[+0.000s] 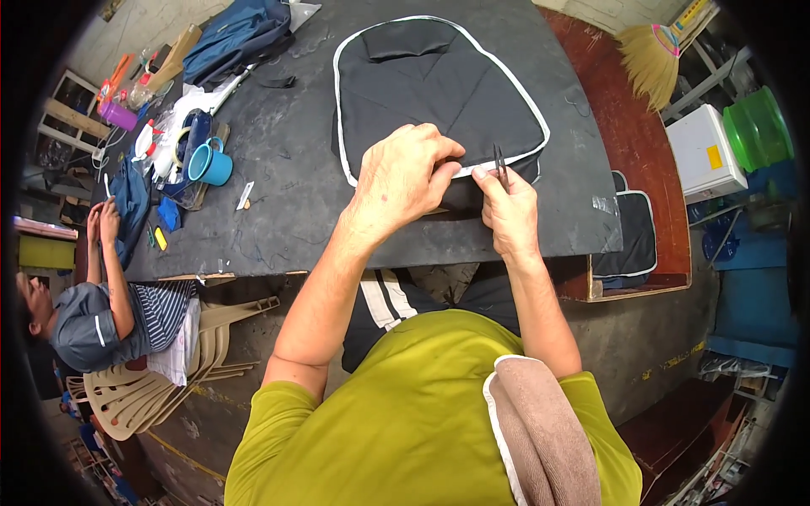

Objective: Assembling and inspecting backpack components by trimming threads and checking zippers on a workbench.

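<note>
A black fabric bag piece [439, 101] with white piping round its rim lies flat on the dark table. My left hand [401, 173] is closed at its near edge, thumb and forefinger on the white piping. Close to its right, my right hand [512, 211] holds small dark thread snips [500, 164], blades pointing away from me. The right thumb touches the piping near the piece's near right corner. Whatever lies under the left fingers is hidden.
A blue mug [210, 162], a spray bottle [146, 139] and dark blue cloth [232, 42] are on the table's left. A co-worker [93, 320] sits there on stacked plastic chairs [160, 384]. Another black piece [634, 232] lies in a reddish-brown wooden trough [666, 185] at right.
</note>
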Available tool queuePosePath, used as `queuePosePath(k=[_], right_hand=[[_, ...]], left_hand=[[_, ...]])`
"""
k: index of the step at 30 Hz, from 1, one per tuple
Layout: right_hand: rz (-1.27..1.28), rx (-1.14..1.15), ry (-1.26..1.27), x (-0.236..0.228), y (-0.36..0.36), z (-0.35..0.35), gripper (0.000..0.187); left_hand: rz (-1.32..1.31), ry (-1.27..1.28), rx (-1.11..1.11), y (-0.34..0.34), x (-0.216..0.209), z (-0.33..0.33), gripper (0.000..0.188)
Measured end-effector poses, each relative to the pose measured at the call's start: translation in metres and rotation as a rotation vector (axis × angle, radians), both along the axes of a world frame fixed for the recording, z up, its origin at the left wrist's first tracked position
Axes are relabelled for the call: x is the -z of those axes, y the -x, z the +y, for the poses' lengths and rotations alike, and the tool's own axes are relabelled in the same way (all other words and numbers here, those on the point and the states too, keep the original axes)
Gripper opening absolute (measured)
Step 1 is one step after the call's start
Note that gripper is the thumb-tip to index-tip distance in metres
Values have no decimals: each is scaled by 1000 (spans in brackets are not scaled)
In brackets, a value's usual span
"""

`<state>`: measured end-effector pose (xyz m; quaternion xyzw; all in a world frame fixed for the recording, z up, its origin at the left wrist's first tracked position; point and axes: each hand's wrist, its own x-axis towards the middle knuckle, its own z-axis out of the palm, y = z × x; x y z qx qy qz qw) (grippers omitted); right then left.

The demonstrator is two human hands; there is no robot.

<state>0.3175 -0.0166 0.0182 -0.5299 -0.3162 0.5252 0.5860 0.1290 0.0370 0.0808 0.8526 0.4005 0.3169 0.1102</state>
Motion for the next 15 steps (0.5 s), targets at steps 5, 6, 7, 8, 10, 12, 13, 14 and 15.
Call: queuePosePath(k=[5,6,7,8,10,12,13,14,15], right_hand=[[-84,-33,-135,-2,0,-1,16],[-84,-34,-134,-2,1,-1,16],[-100,-32,-124,-3,1,-1,16],[-115,-26,-113,-3,0,-1,16],[-144,-19,-119,0,-1,0,16],[-172,-14,-127,5,-1,0,16],[-179,-19,-139,6,-1,0,16],[-186,-26,-150,7,-2,0,15],[-187,-27,-151,6,-1,-1,15]], left_hand=[[-41,-57,87,-3,4,2,15],[-41,-57,86,-4,6,3,15],[-37,-82,92,-4,7,4,13],[-33,-106,101,-5,9,5,12],[-160,-8,55,-5,11,6,9],[-373,166,8,-3,14,9,5],[-454,320,-26,1,15,9,6],[-469,351,-18,2,14,8,7],[-484,381,-10,3,13,7,8]])
